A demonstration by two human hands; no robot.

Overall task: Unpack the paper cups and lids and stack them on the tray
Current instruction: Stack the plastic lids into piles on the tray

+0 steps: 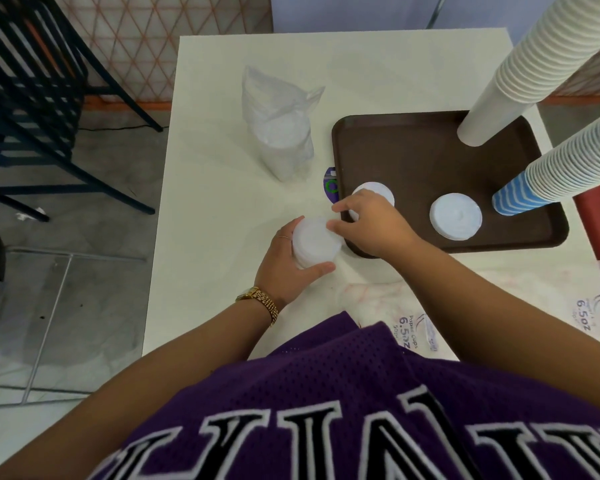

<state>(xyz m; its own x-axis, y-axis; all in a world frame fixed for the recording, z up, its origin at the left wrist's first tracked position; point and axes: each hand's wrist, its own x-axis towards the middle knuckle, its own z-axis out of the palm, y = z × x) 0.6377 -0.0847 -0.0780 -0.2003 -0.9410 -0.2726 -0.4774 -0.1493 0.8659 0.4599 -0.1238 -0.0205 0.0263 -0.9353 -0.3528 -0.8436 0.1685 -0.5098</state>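
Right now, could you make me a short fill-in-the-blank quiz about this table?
The left hand grips a stack of ____.
The tray is ____ in colour.
The striped cup stack is white and ____.
Unopened lids sit in a plastic ____ on the table.

Missing: lids, brown, blue, bag

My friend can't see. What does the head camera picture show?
A left hand holds a stack of lids on a white table while the right hand touches its top, beside a brown tray carrying two cup stacks.
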